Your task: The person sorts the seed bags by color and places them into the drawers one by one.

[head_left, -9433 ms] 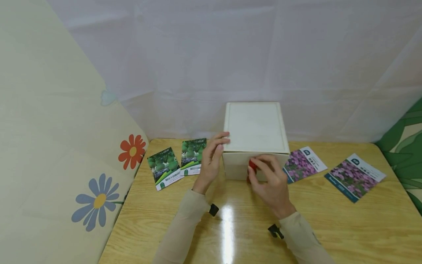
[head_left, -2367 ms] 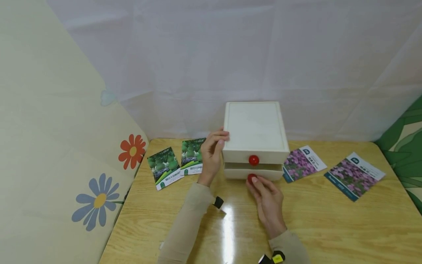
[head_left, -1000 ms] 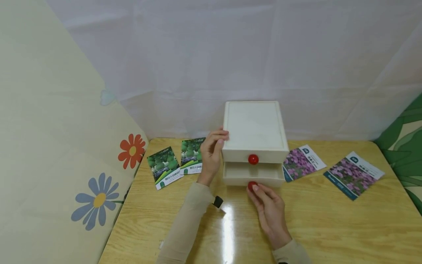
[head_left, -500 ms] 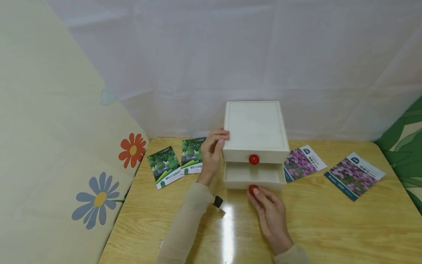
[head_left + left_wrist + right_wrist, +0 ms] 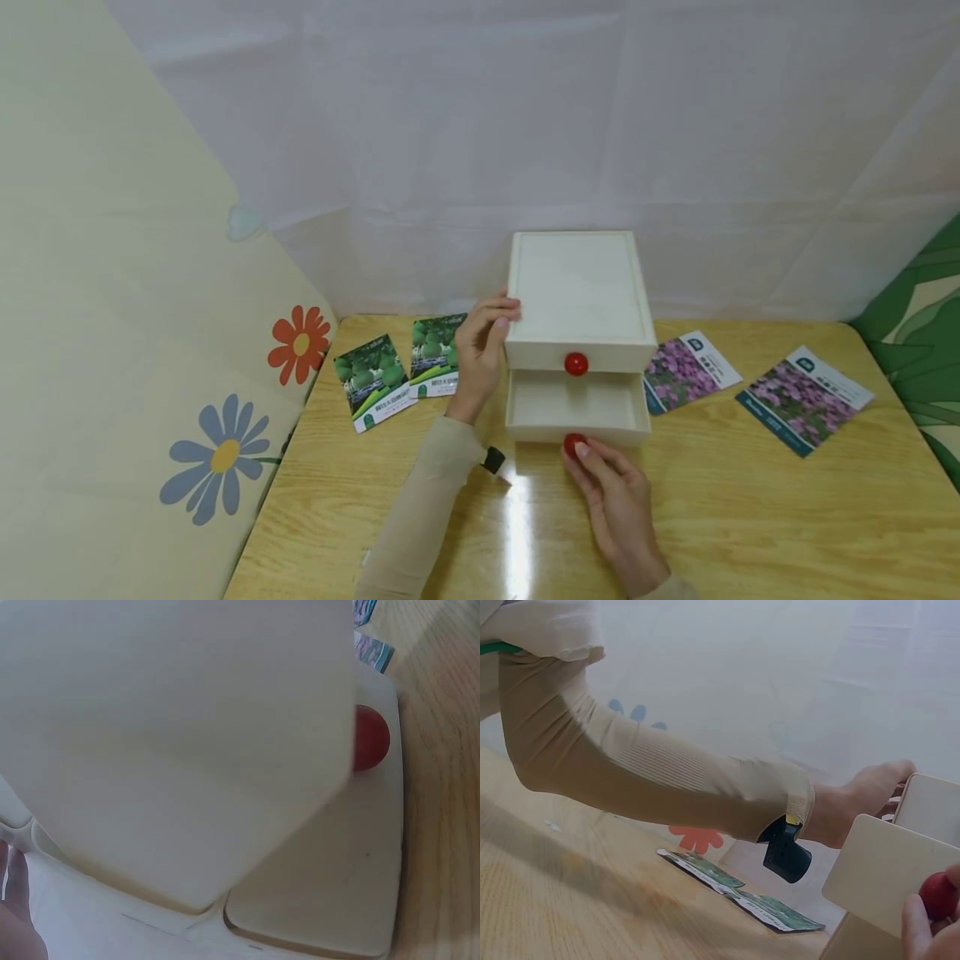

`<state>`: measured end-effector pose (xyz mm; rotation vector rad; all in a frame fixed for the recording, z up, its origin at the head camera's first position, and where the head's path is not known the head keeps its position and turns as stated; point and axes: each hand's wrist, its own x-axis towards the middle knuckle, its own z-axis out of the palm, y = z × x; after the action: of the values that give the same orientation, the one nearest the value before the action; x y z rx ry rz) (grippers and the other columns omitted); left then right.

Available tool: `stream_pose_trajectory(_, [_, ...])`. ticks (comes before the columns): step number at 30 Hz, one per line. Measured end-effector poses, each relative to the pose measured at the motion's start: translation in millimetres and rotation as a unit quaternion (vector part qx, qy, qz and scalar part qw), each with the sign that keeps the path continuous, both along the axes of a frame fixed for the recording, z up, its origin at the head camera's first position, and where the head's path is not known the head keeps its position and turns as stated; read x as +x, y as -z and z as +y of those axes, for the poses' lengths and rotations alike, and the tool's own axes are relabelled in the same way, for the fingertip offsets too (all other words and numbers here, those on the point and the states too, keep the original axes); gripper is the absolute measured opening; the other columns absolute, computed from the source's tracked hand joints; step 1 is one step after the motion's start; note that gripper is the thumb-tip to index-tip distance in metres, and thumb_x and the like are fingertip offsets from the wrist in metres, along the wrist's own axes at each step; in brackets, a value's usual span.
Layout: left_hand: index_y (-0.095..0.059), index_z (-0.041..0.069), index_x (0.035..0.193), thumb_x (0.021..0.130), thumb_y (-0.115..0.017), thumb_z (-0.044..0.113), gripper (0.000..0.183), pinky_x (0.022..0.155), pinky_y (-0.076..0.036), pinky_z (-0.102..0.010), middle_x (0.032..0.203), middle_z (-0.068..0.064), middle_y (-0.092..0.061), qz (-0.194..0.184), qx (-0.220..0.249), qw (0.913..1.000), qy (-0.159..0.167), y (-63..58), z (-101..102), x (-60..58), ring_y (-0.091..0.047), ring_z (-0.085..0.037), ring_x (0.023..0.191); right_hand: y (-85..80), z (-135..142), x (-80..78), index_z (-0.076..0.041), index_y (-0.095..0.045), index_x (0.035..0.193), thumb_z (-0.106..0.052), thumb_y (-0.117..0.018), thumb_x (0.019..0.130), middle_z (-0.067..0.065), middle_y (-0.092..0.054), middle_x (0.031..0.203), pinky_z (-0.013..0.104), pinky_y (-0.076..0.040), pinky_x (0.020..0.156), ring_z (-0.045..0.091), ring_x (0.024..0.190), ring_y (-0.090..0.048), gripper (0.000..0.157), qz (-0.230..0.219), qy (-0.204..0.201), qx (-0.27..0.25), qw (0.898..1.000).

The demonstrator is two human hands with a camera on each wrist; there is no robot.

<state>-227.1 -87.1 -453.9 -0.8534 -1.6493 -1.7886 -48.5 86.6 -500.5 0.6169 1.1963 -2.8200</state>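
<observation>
A small white two-drawer cabinet [image 5: 577, 287] stands at the back of the table. Its lower drawer [image 5: 551, 408] is pulled well out, and the bare inside shows. My right hand [image 5: 617, 500] pinches the red knob [image 5: 937, 896] of that drawer between thumb and fingers. On the cabinet's left side rests my left hand [image 5: 482, 350], its fingertips at the top edge. The upper drawer [image 5: 536, 356] is closed, with its own red knob [image 5: 576, 363] free. In the left wrist view the drawer front [image 5: 187, 750] fills much of the picture.
Two green-pictured seed packets lie left of the cabinet, an outer one [image 5: 371, 379] and an inner one [image 5: 435, 354] partly behind my left hand. To the right lie two purple-flower packets, a near one [image 5: 690, 371] and a farther one [image 5: 802, 400]. A pale cloth [image 5: 420, 167] hangs behind.
My right hand held the upper knob at first, then moved down to the lower one. Since then the lower drawer has slid out toward me. My left hand has stayed at the cabinet's side.
</observation>
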Motion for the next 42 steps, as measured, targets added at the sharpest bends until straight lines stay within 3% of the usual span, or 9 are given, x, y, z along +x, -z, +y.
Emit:
stream_pose_trajectory(16, [-0.066, -0.01, 0.101, 0.103, -0.05, 0.006, 0.023, 0.118, -0.038, -0.05, 0.114, -0.03, -0.064, -0.001, -0.006, 1.0, -0.007, 2.2, -1, -0.6, -0.054, -0.042, 0.13, -3.0, 2, 16.2, -0.008, -0.073, 0.096, 0.006, -0.065, 0.092, 0.009, -0.069, 0.11, 0.035, -0.054, 0.1, 0.022, 0.103, -0.073, 0.016, 0.018, -0.017, 0.005, 1.0])
stream_pose_trajectory(42, [-0.066, -0.011, 0.1, 0.102, -0.05, 0.005, 0.023, 0.118, -0.037, -0.051, 0.114, -0.032, -0.063, -0.002, -0.001, 1.0, -0.003, 1.6, 0, -1.1, -0.053, -0.044, 0.13, 1.1, 2, 27.9, -0.005, -0.072, 0.099, 0.006, -0.063, 0.093, 0.008, -0.07, 0.109, 0.036, -0.053, 0.099, 0.023, 0.102, -0.073, 0.015, 0.038, -0.023, 0.015, 0.999])
